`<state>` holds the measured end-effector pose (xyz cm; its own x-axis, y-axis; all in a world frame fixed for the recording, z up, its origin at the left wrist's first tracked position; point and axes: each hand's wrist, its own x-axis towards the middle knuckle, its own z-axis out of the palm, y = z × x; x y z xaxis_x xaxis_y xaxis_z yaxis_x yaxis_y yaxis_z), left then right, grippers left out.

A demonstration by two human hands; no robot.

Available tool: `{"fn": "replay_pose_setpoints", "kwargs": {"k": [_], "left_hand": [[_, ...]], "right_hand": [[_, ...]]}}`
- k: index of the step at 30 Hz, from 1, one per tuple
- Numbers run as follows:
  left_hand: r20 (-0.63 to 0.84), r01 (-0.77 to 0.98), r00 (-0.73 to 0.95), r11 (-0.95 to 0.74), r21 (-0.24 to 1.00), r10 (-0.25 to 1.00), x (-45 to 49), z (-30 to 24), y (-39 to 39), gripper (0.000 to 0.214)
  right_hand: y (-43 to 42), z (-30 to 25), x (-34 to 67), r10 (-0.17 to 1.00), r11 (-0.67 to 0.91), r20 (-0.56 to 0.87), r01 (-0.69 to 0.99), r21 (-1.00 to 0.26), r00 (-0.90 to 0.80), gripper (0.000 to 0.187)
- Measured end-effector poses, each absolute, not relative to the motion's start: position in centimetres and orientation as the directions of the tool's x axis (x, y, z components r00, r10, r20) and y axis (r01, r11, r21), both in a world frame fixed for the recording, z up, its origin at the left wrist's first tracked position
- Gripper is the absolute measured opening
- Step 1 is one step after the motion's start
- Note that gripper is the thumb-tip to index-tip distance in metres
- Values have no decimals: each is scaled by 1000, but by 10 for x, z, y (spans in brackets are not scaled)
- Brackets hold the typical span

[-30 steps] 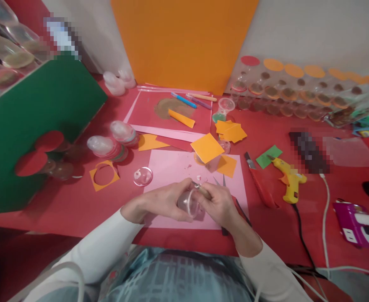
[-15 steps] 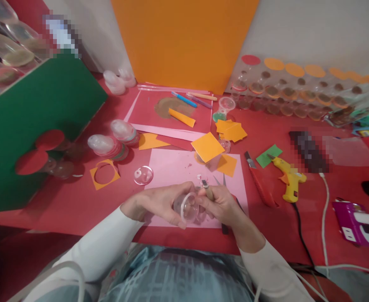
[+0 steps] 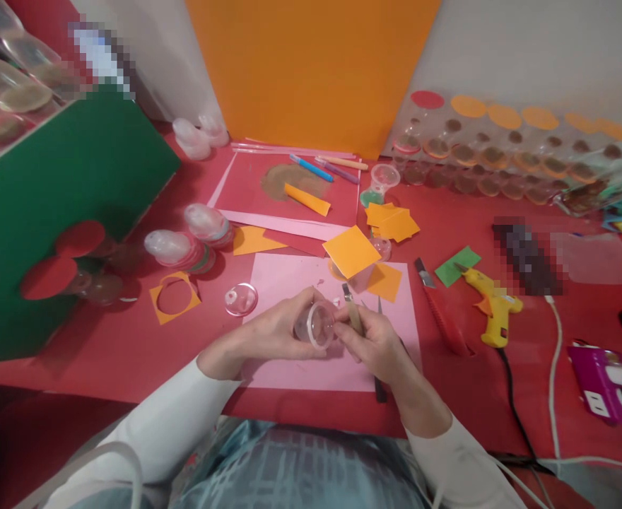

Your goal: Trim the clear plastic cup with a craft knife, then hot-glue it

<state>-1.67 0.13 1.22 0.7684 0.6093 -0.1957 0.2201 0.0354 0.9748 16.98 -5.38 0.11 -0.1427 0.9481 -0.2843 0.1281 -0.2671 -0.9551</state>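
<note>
Left hand (image 3: 273,331) wrapped round a clear, round plastic cup (image 3: 304,327), thumb on the near side, fingers on the far side. Cup is tipped on its side, mouth facing my right hand (image 3: 370,344). It's held above a pale pink rectangular paper sheet (image 3: 284,272) on the red-covered bench (image 3: 194,360).

Right hand closed on a slim tan-handled tool with a metal tip (image 3: 353,312), tip pointing up and away from me, clear of the cup. Right fingertips are right at the cup's rim; can't tell if they touch it.

Under and beside the right hand: scissors with black handles (image 3: 379,391), mostly hidden. Small pink scraps (image 3: 320,282) on the sheet beyond the cup.

Left of the sheet: clear round plastic lid with a pinkish rim (image 3: 241,300), flat on the bench; further left, an orange paper square with a round hole (image 3: 165,316).

Far side of the sheet: flat orange paper square (image 3: 352,251) sitting on top of a clear container, another loose orange square (image 3: 386,281) just beside it. To the right: red-handled cutter knife (image 3: 441,314), then yellow glue gun (image 3: 496,311), nozzle over a green paper piece (image 3: 456,266).
</note>
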Motion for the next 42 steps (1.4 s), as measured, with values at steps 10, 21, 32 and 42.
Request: {"fn": "replay_pose_setpoints", "kwargs": {"k": [10,21,32,42], "left_hand": [[-193,369,692,-111,923,695,-11,15,-1,41],[-203,428,699,-174,887,686,-10,15,-4,37],[-257,286,781,39,957,569,-15,10,0,36],[-187,159,788,99,982,586,-16,10,3,35]], "right_hand": [[-55,-4,174,965,-169,-229,361,-917,-131,14],[-50,3,168,991,57,-13,512,-857,-130,25],[-52,7,166,987,53,-18,432,-901,-161,25],[-54,6,172,948,-218,-248,159,-963,-199,22]]}}
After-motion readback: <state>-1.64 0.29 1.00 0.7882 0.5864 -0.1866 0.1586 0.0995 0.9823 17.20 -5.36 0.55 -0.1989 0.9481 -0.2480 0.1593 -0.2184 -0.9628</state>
